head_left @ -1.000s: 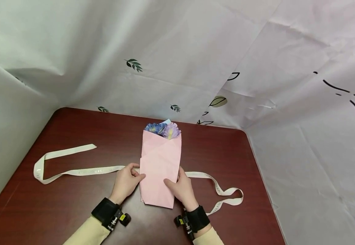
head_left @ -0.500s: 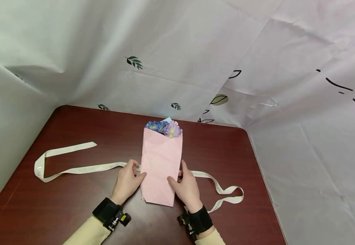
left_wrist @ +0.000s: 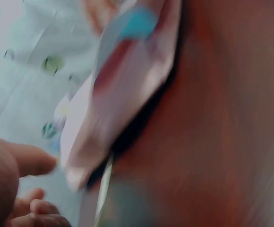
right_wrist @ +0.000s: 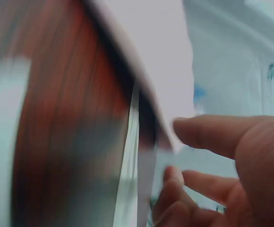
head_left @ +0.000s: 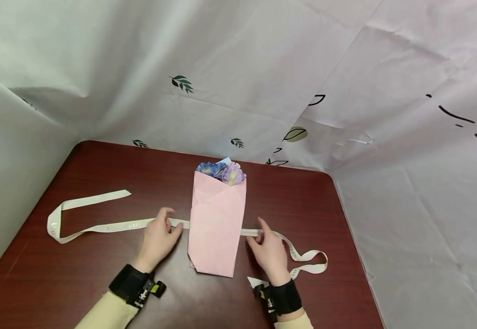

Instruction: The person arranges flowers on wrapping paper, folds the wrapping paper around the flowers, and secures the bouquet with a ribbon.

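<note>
A pink paper-wrapped bouquet lies on the table, with blue flowers and a lilac flower showing at its far end. Beneath it passes a white printed ribbon, coming out on both sides. To the left of the wrap, my left hand is over the ribbon, fingers loosely bent and apart from the paper. My right hand is likewise off the paper on the right side, above the ribbon there. In both wrist views, thumb and fingers are spread with nothing between them; contact with the ribbon cannot be told.
The ribbon's left tail folds back toward the far side of the dark red table. Its right tail loops, and a cut end lies by the right wrist. Pale printed cloth hangs behind and at both sides.
Both hands have let go of the bouquet's edges and moved outward, left hand to the left and right hand to the right. The bouquet stays almost in place. The ribbon's right cut end now shows.
</note>
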`<state>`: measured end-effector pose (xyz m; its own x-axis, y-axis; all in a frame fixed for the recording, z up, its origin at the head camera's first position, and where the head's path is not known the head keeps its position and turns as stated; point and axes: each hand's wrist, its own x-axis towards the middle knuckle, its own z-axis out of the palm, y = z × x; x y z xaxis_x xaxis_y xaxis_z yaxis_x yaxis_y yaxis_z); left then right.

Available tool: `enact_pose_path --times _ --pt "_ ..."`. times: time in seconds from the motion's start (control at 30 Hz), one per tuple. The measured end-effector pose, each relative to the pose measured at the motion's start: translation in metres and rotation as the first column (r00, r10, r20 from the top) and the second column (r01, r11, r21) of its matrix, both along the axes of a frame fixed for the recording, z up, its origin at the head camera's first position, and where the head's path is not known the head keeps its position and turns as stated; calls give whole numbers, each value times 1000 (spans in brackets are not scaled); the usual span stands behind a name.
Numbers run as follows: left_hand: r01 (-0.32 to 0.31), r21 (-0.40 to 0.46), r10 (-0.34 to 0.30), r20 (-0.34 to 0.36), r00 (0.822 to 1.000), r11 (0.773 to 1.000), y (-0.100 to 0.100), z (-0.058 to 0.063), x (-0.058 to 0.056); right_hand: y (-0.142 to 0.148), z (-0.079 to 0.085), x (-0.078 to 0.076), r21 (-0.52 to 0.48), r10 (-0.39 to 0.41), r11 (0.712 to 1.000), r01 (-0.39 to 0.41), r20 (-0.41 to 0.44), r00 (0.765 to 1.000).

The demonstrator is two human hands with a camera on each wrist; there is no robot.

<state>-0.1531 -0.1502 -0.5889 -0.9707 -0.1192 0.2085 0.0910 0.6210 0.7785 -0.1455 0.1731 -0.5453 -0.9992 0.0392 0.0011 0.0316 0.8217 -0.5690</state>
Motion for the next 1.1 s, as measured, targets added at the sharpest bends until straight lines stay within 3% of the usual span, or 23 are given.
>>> enact_pose_path --times 0.13,0.2,0.37,0.53,0.67,0.8,0.9,0.97,1.0,1.1 --pt "63 -156 -31 196 980 986 -30 23 -1 22 -1 -4 69 -8 998 6 34 999" --pt "75 -185 -34 217 976 980 -40 28 1 26 -1 -3 80 -11 997 7 55 998" --pt "3 -148 16 130 991 989 -42 25 4 20 0 1 61 17 998 -20 47 999" --pt "-50 -114 52 16 999 992 -24 20 9 10 0 4 25 8 1000 -9 76 997" --pt "47 -129 -54 -48 997 991 1 22 15 -3 -2 5 -67 43 997 -34 145 988" --pt "163 -239 -179 -45 983 957 23 16 18 -16 -8 4 -200 121 977 -75 227 966" --pt "162 -346 -188 -44 981 924 30 2 18 -22 -12 3 -249 147 965 -81 263 953" --pt "151 -369 -183 -53 982 917 31 -5 18 -23 -15 3 -259 153 962 -81 270 951" --pt "146 -363 -180 -63 982 920 32 -11 17 -22 -15 3 -267 157 960 -81 276 948" --pt "153 -277 -170 -39 985 949 33 -11 18 -20 -16 4 -313 172 947 -75 294 940"
